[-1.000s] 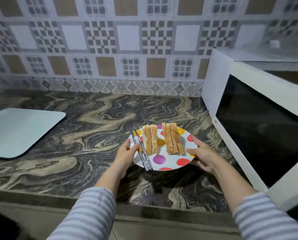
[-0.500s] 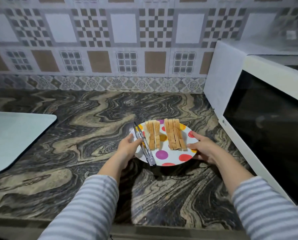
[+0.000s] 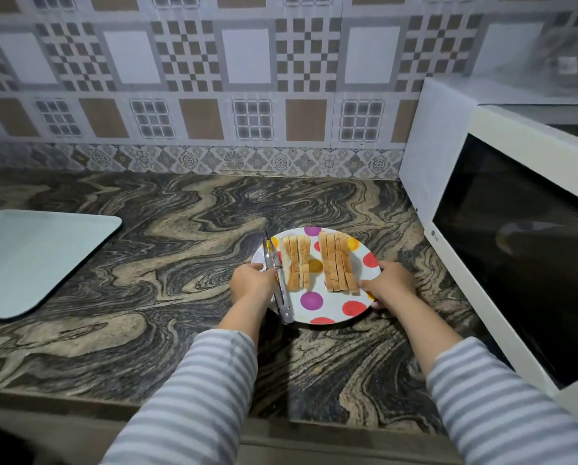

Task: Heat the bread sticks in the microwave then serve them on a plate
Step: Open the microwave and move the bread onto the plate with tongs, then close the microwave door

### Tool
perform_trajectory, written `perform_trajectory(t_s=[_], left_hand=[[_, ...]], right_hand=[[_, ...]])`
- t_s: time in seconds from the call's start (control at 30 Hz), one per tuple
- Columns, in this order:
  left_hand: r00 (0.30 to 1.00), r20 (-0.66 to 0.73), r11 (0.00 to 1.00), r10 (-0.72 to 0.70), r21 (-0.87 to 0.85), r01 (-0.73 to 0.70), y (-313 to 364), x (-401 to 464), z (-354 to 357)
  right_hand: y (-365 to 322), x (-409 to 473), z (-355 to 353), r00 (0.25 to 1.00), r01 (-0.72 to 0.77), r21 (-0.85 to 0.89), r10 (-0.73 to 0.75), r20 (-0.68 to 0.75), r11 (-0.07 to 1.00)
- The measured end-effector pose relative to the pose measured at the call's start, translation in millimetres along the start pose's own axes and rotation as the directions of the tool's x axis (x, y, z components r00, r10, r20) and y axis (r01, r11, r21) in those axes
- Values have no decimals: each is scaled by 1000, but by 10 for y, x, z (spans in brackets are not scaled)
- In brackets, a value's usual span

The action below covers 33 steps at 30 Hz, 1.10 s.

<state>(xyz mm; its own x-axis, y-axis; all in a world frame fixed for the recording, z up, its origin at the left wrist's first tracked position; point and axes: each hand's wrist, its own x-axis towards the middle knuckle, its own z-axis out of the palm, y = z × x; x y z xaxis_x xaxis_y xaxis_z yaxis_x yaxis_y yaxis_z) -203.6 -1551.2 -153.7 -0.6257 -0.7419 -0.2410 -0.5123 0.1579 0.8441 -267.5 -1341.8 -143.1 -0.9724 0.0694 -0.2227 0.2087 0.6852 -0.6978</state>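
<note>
Both hands grasp the polka-dot plate (image 3: 328, 310) by opposite rims near the tabletop's (image 3: 146, 297) front edge, the left hand (image 3: 252, 283) also pinning the metal tongs (image 3: 277, 280), likely so nothing slides. The bread sticks (image 3: 336, 263) lie in two rows on it. The right hand (image 3: 390, 283) is nearest the shut microwave (image 3: 515, 236) at the right edge; a pale tray (image 3: 36, 260) sits left.

Bread sticks (image 3: 318, 261) and tongs (image 3: 278, 280) on plate (image 3: 331, 310), microwave (image 3: 515, 236) right, tray (image 3: 36, 260) far left
</note>
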Motion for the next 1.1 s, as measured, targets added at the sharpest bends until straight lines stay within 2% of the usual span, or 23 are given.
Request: perform_trajectory(t_s=[0.07,0.17,0.33,0.43,0.53,0.63,0.77,0.83,0.97,1.1], left_hand=[[1000,-7,1000,4,13,-4,-5,-25,-12],[1000,1,998,28,59,-28,-32,-87,-13],[990,108,969,90,221,-112,-30,-267,-87],[986,102,929,132,334,-159,24,-439,-134],[976,75,923,205,318,-218,97,-601,-112],[942,110,882,319,328,-337,212,-738,9],[839,205,796,504,267,-543,483,-859,263],[765,287,736,577,224,-639,618,-889,414],[577,444,590,686,125,-798,903,-982,661],[355,513,438,782,-48,-898,1156,-1114,803]], right_hand=[[-7,-25,6,999,10,-82,-13,-30,997],[10,-104,-21,1000,25,-200,-26,-1,980],[167,-295,-150,994,79,-177,-65,88,981],[267,-446,-264,990,122,-180,-106,97,976],[337,-602,-402,986,158,-218,-140,95,963],[374,-764,-588,986,162,-243,-151,63,956],[348,-889,-839,972,195,-290,-224,-71,937],[308,-978,-947,950,214,-342,-277,-144,915],[210,-1186,-1079,876,218,-461,-381,-296,860],[87,-1307,-1137,761,160,-592,-481,-435,790]])
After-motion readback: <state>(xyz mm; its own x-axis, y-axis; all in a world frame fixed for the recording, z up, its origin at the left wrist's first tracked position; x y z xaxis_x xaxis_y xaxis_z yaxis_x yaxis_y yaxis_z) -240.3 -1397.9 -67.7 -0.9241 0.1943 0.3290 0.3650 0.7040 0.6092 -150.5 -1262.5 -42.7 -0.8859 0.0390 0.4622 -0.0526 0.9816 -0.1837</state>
